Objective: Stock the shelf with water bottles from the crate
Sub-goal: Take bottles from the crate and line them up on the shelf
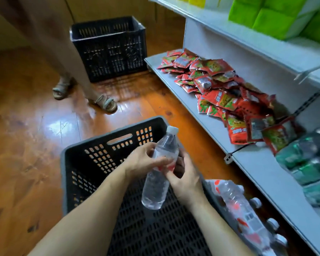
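clear white-capped water bottle (160,169) with red-white label, in left hand (143,160) and right hand's (185,179) grip

There is one view only, from a wide-angle camera worn on the person's head, facing forward and steeply down. It sits close above the two forearms, which enter from the bottom edge, and looks into a black crate (92,163) right below. The wooden floor (26,126) fills the left side and runs far ahead to a second crate (109,50). A white shelf (257,163) runs along the right, from near to far. Straight lines bend toward the edges of the frame.
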